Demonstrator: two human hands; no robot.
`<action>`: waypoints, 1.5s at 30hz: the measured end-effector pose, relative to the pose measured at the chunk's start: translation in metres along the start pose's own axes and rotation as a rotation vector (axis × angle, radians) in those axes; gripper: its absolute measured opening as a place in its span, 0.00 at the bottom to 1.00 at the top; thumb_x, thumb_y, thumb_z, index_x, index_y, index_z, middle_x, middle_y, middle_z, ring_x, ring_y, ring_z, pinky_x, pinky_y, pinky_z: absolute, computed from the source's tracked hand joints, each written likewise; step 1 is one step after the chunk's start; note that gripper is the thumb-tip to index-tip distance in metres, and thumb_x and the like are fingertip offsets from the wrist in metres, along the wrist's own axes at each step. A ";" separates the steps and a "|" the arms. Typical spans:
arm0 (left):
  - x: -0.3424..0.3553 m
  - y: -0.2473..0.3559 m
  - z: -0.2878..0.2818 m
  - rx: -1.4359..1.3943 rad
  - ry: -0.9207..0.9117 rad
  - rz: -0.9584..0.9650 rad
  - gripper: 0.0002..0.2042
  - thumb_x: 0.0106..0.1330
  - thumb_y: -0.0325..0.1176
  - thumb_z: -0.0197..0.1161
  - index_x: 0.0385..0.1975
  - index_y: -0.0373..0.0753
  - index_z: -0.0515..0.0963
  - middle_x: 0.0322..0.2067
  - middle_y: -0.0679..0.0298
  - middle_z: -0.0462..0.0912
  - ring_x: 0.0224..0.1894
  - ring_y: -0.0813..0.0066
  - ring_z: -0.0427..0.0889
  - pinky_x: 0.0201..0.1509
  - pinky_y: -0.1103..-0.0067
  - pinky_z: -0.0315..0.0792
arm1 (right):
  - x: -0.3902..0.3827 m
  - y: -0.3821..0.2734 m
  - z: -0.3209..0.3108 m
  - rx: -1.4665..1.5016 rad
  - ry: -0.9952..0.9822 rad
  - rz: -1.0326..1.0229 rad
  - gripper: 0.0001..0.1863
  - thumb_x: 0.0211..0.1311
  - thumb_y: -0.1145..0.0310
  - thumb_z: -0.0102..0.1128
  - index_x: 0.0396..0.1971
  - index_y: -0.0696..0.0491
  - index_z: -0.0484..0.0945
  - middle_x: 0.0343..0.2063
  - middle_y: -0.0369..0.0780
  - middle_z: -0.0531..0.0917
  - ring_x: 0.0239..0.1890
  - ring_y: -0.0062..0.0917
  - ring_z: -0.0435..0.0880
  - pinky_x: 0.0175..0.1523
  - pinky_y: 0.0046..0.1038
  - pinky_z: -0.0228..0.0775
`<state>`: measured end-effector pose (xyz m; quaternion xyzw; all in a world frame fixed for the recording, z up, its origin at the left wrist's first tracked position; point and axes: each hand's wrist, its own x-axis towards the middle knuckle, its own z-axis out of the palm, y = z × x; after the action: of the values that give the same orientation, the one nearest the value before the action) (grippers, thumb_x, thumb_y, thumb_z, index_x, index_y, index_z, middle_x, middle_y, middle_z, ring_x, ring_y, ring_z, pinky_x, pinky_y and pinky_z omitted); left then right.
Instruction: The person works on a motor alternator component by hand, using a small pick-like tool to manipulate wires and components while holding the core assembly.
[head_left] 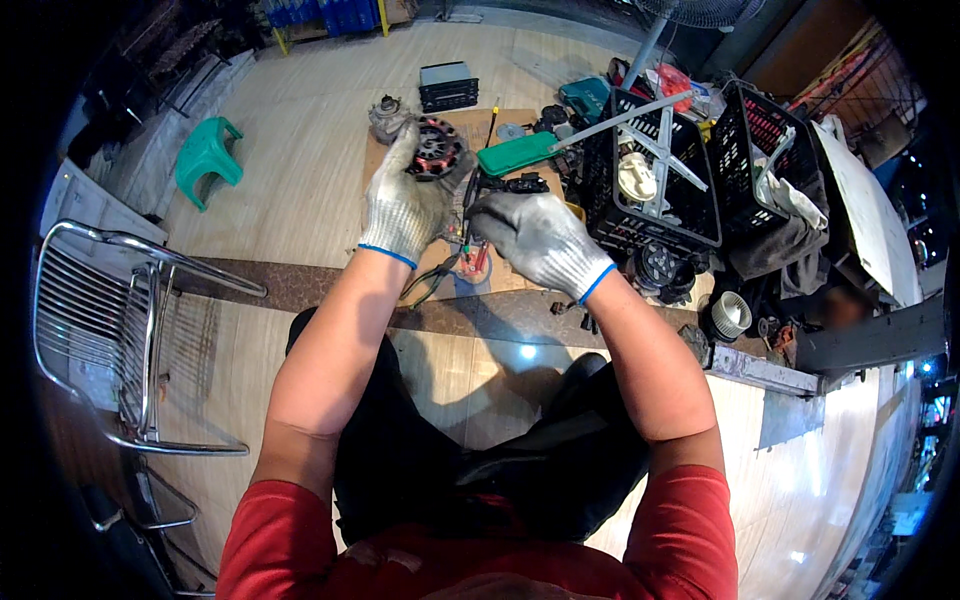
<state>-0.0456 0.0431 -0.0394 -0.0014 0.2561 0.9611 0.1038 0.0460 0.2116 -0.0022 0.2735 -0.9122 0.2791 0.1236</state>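
My left hand [405,200], in a white knit glove with blue cuff, is closed on a round black part with copper windings [437,150], held upright over a cardboard sheet [385,290]. My right hand [530,235], gloved alike, is closed on a dark slim tool [472,208] whose kind I cannot make out. Pliers with dark handles [428,278] and a small round reddish item [475,267] lie just below my hands. A metal housing [385,120] sits at the cardboard's back left, a green case [520,152] at its right.
Black crates [600,215] with assorted parts stand at the right, beside a white blower wheel [730,315] and a metal beam [860,345]. A green stool [208,160] and a chrome chair [100,340] are at the left. A fan [690,10] stands at the back.
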 end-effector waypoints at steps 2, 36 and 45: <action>0.009 0.009 -0.008 -0.009 0.006 0.035 0.23 0.76 0.46 0.54 0.60 0.32 0.69 0.52 0.48 0.77 0.53 0.51 0.79 0.60 0.54 0.76 | -0.002 0.001 0.009 -0.076 -0.136 0.130 0.16 0.67 0.59 0.58 0.44 0.55 0.83 0.37 0.49 0.86 0.38 0.42 0.86 0.43 0.39 0.78; -0.013 0.065 0.004 0.012 0.044 -0.088 0.31 0.76 0.60 0.40 0.52 0.36 0.77 0.43 0.52 0.84 0.30 0.70 0.79 0.29 0.76 0.71 | -0.021 0.061 -0.032 -0.364 -0.034 0.349 0.19 0.69 0.55 0.58 0.52 0.51 0.81 0.43 0.48 0.85 0.45 0.45 0.85 0.47 0.40 0.78; -0.017 0.037 0.001 0.079 -0.037 -0.270 0.25 0.72 0.57 0.54 0.48 0.39 0.79 0.36 0.59 0.84 0.32 0.70 0.82 0.30 0.79 0.75 | -0.016 0.049 -0.029 -0.102 -0.175 0.343 0.43 0.58 0.41 0.63 0.66 0.55 0.67 0.62 0.54 0.73 0.63 0.48 0.73 0.67 0.41 0.66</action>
<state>-0.0361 0.0086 -0.0188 -0.0140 0.2894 0.9273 0.2371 0.0333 0.2696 -0.0062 0.1309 -0.9656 0.2246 0.0083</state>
